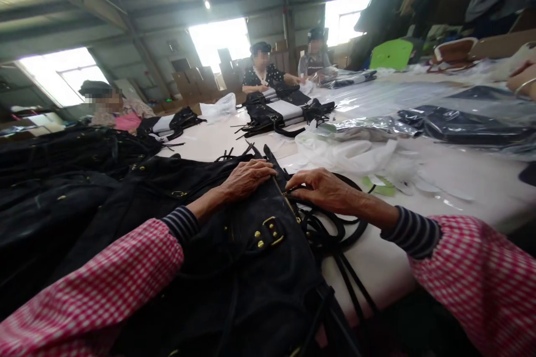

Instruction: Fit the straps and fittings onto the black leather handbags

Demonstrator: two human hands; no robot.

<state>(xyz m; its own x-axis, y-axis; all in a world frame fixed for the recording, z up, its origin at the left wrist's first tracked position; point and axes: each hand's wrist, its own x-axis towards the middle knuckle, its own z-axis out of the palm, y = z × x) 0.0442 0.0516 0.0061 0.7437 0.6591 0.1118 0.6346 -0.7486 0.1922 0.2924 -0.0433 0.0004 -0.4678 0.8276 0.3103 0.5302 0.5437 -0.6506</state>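
Note:
A black handbag (268,256) with brass-coloured studs, a buckle and a zipper (292,207) lies before me, its zipped edge facing right. My left hand (251,177) is closed over the upper part of the bag beside the zipper, fingers together; the thumb is hidden. From the right side, my right hand (316,187) pinches the bag's edge at the zipper, thumb and fingers pressed together. Whether it grips the zipper pull or just the edge I cannot tell. Black straps (335,228) hang loosely below my right hand onto the white tabletop.
More black bags (62,178) are piled at left. Across the white table (213,136) lie another black bag with white wrapping (276,111), crumpled plastic (347,148) and plastic-wrapped dark items (469,122). Several people sit around the table; a green chair back (390,54) stands behind.

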